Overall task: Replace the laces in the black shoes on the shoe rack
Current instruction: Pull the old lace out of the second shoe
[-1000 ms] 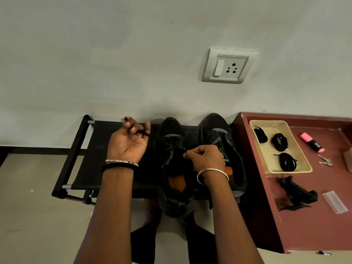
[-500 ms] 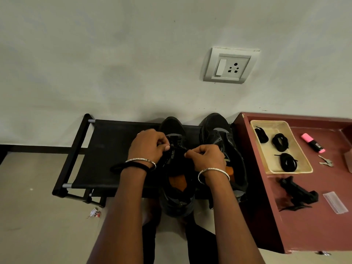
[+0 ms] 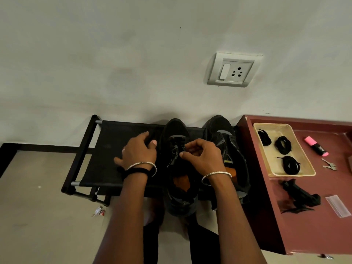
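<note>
Black shoes stand side by side on the shoe rack, toes toward the wall. From my feed the left shoe sits near the middle of the rack with its heel hanging over the front edge and an orange insole showing inside. The right shoe is at the rack's right end, just beside the maroon table. The right hand is over the left shoe's throat, fingers curled, with thumb and forefinger pinching what looks to me like the black lace at the upper eyelets; it is all too dark there to follow the lace any further. The left hand is spread loosely over the rack's black fabric just left of that shoe, thumb tip near the shoe's side, holding nothing I can see; I cannot tell whether the fingers touch the fabric. Each wrist wears a silver bangle, and the left wrist also has a black band. On the table a shallow beige tray holds three coiled black laces. Beyond the tray lie a pink highlighter and some keys; nearer me are a black object I cannot identify and a clear plastic strip. A wall socket is above the shoes, and a small scrap lies on the floor by the rack's front leg.
</note>
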